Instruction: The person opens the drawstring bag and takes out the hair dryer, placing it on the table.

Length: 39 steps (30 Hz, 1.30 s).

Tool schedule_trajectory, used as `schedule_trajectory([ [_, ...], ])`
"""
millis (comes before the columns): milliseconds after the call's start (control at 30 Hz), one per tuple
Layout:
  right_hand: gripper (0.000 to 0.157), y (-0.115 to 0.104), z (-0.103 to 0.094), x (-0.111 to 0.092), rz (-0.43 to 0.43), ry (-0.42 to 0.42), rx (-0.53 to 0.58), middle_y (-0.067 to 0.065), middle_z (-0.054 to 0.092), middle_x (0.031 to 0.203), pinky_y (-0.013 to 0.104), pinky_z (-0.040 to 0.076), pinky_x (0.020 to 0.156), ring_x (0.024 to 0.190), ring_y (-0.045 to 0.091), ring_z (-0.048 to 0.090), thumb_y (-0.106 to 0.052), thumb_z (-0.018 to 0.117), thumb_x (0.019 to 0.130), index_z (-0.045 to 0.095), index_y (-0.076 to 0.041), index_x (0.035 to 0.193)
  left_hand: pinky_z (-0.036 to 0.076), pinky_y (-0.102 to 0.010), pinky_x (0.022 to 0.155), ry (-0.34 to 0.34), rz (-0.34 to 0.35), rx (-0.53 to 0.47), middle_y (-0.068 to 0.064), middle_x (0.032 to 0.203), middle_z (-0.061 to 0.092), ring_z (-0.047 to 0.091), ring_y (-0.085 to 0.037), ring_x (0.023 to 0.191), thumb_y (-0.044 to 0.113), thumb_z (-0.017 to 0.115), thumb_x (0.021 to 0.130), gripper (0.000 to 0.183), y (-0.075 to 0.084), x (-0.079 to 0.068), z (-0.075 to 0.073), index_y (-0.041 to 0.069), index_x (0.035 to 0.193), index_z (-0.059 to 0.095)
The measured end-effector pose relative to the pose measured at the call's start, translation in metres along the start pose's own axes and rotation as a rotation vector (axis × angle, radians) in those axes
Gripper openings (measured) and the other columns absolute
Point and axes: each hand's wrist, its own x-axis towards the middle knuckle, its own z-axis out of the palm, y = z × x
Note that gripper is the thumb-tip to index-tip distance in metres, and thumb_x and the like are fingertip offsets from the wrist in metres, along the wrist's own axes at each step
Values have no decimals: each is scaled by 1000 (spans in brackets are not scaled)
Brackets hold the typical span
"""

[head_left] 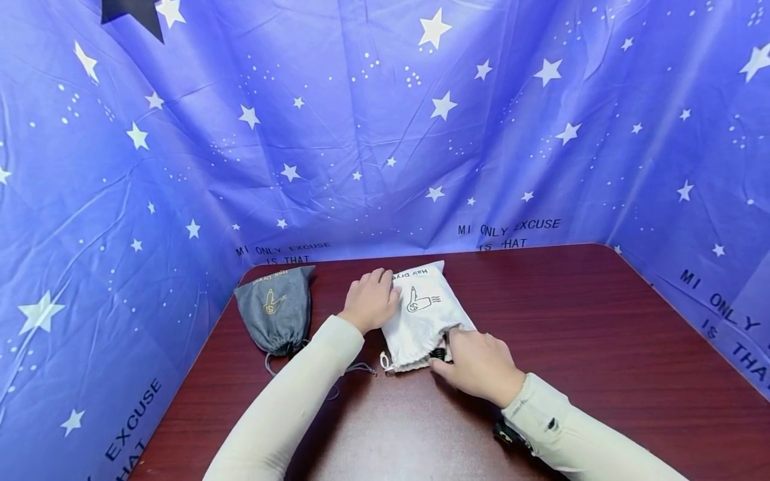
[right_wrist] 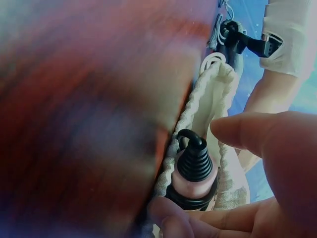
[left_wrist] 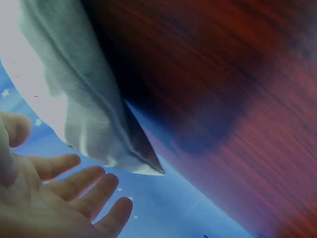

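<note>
A white drawstring bag point(head_left: 415, 334) printed "Hair Dryer" lies on the table, its gathered mouth toward me. Inside that mouth shows a hair dryer's handle end point(right_wrist: 192, 187), pale pink with a black ribbed cord sleeve; the rest is hidden by cloth. At the bag's left edge is my left hand point(head_left: 371, 300); in the left wrist view its fingers point(left_wrist: 94, 191) are spread and loosely bent, beside the cloth. My right hand point(head_left: 481, 364) is at the mouth, fingertips touching the rim, thumb point(right_wrist: 237, 131) apart on the handle's other side.
On the left of the dark red wooden table point(head_left: 577, 314) lies a grey drawstring bag point(head_left: 289, 327), its mouth drawn in and its cords trailing toward the white bag. A blue star-printed curtain point(head_left: 361, 133) surrounds the table's back and sides.
</note>
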Motion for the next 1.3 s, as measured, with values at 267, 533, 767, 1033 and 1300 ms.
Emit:
schedule_trajectory([
  [267,46,4,3,8,26,-13,-17,3,61,67,47,46,48,60,31,63,-60,74,82,58,-19,74,44,-52,106,-51,-30,-11,-8,150,58,55,-30,137,51,26,110,61,-4,13,6,14,151,51],
  [533,30,16,-2,11,46,-17,-45,4,69,81,56,52,58,74,32,68,-44,72,80,57,-18,74,46,-51,96,-37,-51,50,-6,133,68,64,-31,119,53,26,109,58,-8,8,-5,16,133,64],
  [767,33,28,2,20,35,-12,-53,7,67,89,54,51,56,76,30,68,-45,72,81,60,-14,78,55,-53,92,-38,-111,-1,-8,126,70,67,-31,118,47,30,110,54,-16,9,-6,13,124,69],
  [1033,26,43,2,29,29,-2,-22,19,66,106,56,52,56,81,40,69,-32,69,81,64,-7,86,54,-54,95,-139,-229,-217,-14,130,70,67,-35,119,41,37,109,50,-29,4,-6,9,120,74],
  [1300,16,50,5,35,7,18,14,20,66,110,56,53,58,83,43,68,-23,66,85,60,-11,76,47,-30,69,-255,-241,-524,-13,102,71,56,-18,77,24,50,100,35,-44,3,-5,2,100,77],
])
